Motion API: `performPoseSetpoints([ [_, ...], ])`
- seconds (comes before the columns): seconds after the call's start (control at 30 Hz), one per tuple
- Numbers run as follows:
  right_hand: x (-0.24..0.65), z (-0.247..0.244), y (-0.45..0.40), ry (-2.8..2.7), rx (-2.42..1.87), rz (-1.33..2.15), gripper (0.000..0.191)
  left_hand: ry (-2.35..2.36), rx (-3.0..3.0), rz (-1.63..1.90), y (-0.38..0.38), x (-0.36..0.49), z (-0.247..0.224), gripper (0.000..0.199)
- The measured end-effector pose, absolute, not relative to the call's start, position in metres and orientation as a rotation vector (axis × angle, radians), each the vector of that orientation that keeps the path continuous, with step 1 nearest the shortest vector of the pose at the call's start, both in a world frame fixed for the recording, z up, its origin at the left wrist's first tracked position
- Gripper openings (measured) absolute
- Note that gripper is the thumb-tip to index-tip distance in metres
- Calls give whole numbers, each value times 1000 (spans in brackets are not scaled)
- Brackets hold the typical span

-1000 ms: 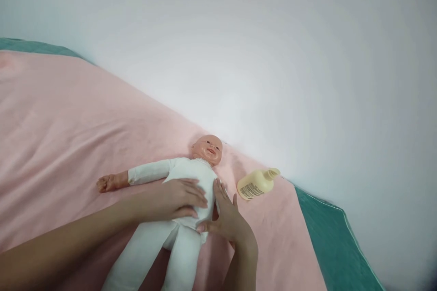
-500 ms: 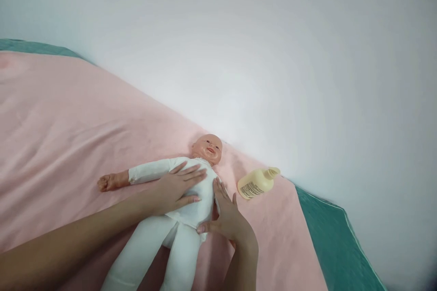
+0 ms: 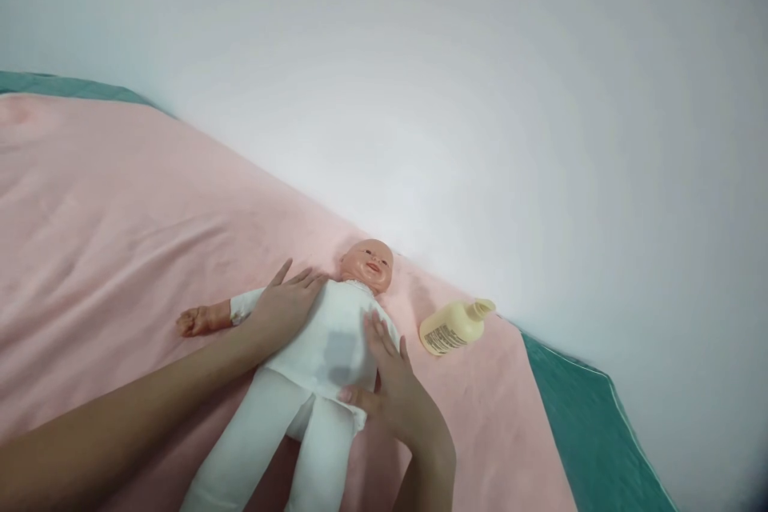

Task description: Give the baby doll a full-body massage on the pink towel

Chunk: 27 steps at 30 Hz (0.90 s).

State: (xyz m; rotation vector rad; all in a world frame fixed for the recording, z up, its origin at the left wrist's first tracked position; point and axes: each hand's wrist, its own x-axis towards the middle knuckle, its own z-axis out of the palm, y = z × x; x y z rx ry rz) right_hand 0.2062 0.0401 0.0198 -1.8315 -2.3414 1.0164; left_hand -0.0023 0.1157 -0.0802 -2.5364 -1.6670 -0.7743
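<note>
Left hand point(image 3: 285, 316) and right hand point(image 3: 399, 392) rest on the doll point(image 3: 339, 316), grips wide, and uneven pressure could shove it into the bottle point(image 3: 454, 326) at right

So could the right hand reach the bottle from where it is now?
Probably yes: the bottle stands close beside the right hand, with only bare pink cloth between them, though that hand now rests on the doll.
</note>
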Motion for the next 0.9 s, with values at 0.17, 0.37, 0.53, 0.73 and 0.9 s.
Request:
performPoseSetpoints([
  [0.17,177,22,25,-2519,-1433,1051,77,-1642,-2556,-763,117,-4,-81,47],
  [0.37,169,2,39,-2561,-1356,914,57,-1639,-2608,-746,118,-4,-80,47],
  [0.53,176,-15,56,-2447,-1576,765,70,-1652,-2594,-775,116,-4,-77,44],
  [0.73,199,-18,60,-2292,-1801,868,95,-1681,-2580,-778,116,-2,-78,47],
  [0.9,222,-9,55,-2236,-1973,995,107,-1753,-2589,-931,115,1,-69,47],
])
